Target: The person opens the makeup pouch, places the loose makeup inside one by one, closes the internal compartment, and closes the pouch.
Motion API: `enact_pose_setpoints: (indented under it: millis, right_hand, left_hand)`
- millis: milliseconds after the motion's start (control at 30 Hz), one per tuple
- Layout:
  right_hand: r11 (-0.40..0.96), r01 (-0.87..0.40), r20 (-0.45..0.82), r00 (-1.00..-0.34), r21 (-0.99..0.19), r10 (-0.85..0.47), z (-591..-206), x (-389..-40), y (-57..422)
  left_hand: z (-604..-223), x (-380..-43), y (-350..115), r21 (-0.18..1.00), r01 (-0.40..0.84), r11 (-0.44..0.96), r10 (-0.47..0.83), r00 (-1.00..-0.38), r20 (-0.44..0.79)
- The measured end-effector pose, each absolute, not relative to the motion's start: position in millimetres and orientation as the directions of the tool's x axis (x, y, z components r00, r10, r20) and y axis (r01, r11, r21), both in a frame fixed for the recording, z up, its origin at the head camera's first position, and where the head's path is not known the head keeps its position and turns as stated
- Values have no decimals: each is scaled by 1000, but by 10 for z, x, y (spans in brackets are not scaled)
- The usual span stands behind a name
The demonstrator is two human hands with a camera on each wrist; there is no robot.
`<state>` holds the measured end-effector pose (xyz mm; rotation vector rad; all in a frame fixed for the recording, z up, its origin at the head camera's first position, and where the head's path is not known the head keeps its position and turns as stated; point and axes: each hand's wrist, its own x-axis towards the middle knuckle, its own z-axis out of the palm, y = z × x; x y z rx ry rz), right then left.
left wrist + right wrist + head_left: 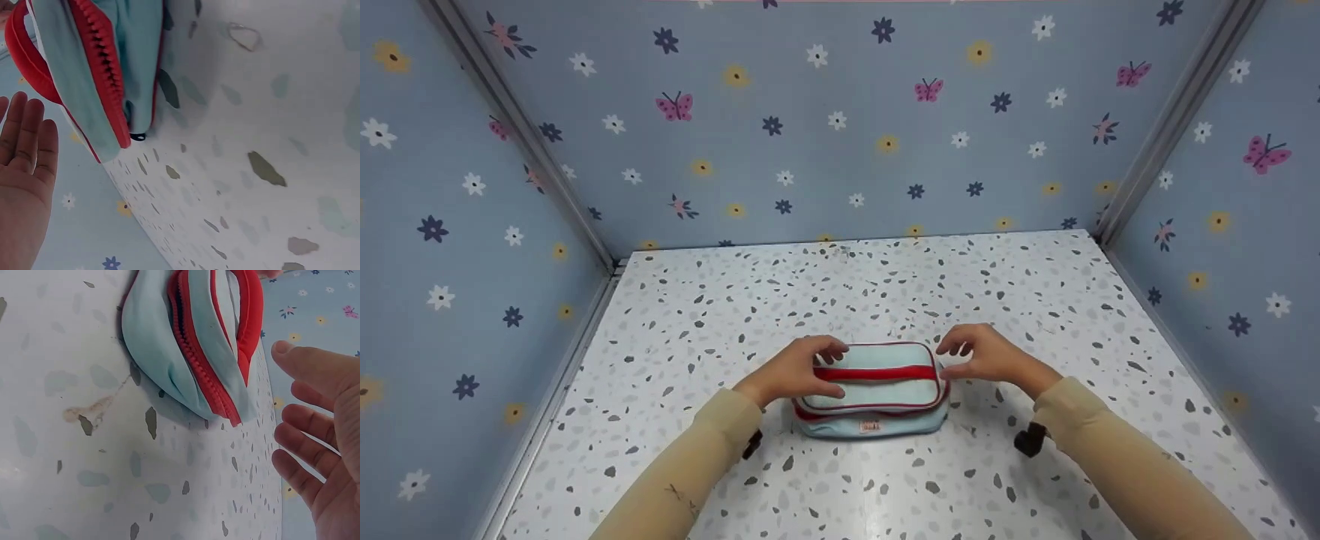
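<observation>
A light blue zippered pouch [877,395] with red piping and a red strap handle [877,373] across its top lies on the table. My left hand [802,367] hovers at its left end, fingers loosely bent and thumb apart, holding nothing. At the other end my right hand [982,352] is held the same way, with a gap between thumb and fingers. The left wrist view shows the red zipper [101,56] along the pouch's side and the left palm beside it. In the right wrist view, the right fingers [306,433] are spread apart from the pouch.
The white speckled tabletop [720,300] stretches around the pouch. Blue flowered panels [840,135] stand at the back and on both sides, with metal posts [525,142] at the corners.
</observation>
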<state>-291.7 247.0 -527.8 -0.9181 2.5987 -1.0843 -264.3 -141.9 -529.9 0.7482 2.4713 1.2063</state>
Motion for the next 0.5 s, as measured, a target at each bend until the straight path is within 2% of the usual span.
enact_pose_setpoints:
  millis: [500]
  right_hand:
    - [595, -382, 11, -847, -707, -531, -5352, -3080, 2488]
  left_hand:
    - [-5242, -2746, -942, 805, 337, 489, 641, -765, -69]
